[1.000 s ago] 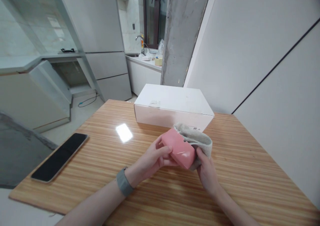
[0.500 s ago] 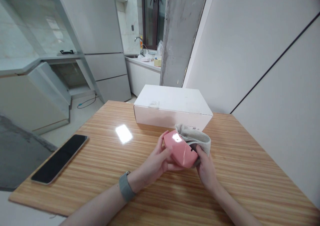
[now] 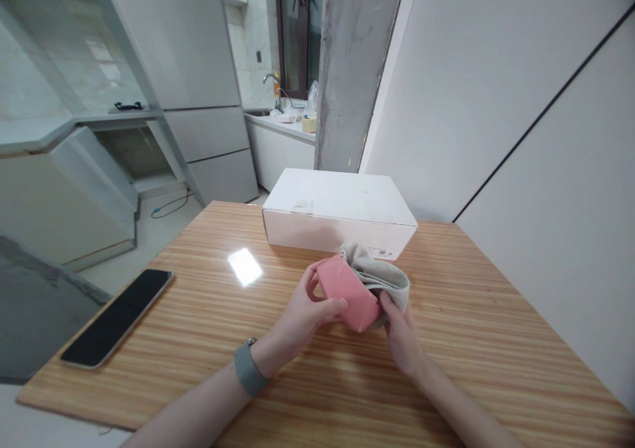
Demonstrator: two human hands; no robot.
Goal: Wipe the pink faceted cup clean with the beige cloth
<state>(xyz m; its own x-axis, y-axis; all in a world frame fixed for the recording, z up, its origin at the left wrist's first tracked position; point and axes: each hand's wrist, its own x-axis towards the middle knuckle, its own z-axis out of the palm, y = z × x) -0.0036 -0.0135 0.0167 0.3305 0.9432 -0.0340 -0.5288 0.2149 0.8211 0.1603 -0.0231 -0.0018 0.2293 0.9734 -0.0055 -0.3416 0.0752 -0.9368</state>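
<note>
A small pink angular case (image 3: 347,294) is tilted above the table, with its broad face toward me. My left hand (image 3: 305,309) grips it from the left, the thumb lying across its lower front and the fingers behind its upper left edge. Against its right side lies a folded grey cloth (image 3: 384,277) with a ribbed edge. My right hand (image 3: 404,332) pinches the cloth at the case's lower right edge, thumb on top and the other fingers mostly hidden. Whether the right hand also grips the case itself, I cannot tell.
Behind my hands a closed white cardboard box (image 3: 340,200) stands on the wooden table (image 3: 223,342). A phone (image 3: 119,317) lies screen up near the left edge. A white wall (image 3: 520,90) rises along the right, and a fridge (image 3: 173,51) stands beyond the table.
The pink case has turned slightly in my hands, and its bright reflection is gone. My left thumb lies flatter across its front. The whole view has shifted a little.
</note>
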